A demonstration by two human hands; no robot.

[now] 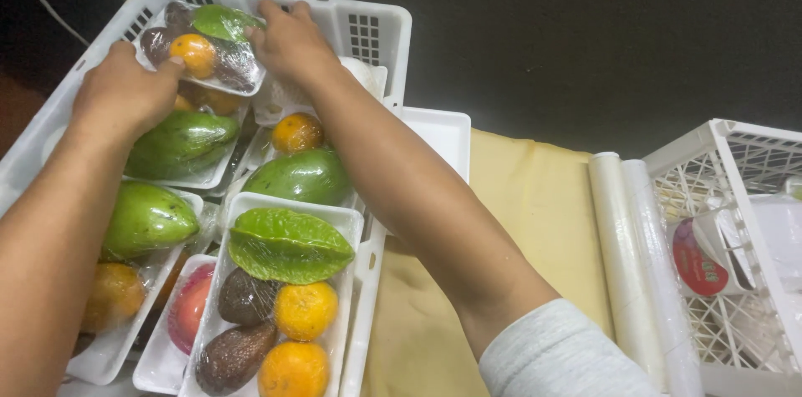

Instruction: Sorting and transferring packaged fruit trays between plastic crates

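Note:
Both my hands grip one wrapped fruit tray (219,73) at the far end of a white plastic crate (378,28). My left hand (124,90) holds its left edge, thumb beside an orange. My right hand (290,45) holds its right edge next to a green leaf-shaped fruit. The tray carries dark fruits, an orange and a green fruit under clear film. It rests on other wrapped trays below it.
The crate holds several more wrapped trays of green mangoes, oranges and avocados, the nearest tray (342,220) at the front. A yellow cloth (535,205) lies to the right, then a roll of clear film (637,263) and a second white crate (735,142).

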